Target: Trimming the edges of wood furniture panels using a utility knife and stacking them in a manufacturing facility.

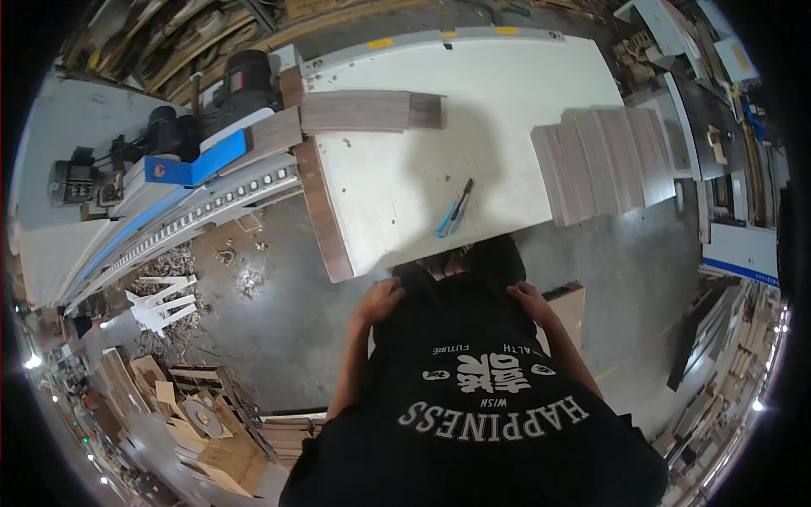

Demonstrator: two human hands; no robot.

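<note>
Black shirt fabric (473, 422) is filling the lower centre of the frame, and both hands are resting against it at waist height. Left hand (380, 300), just left of centre, is lying loosely curled with fingers bent on the shirt's edge, grasping nothing. Right hand (530, 297), right of centre, is likewise pressing relaxed against the fabric, empty. Above them a white worktop (507, 93) is spreading across the upper centre. A blue utility knife (454, 209) is lying near its lower edge, well apart from both hands. Grey-brown veneer sheets (601, 160) are fanning over its right edge, and another strip (372, 111) is lying at upper left.
</note>
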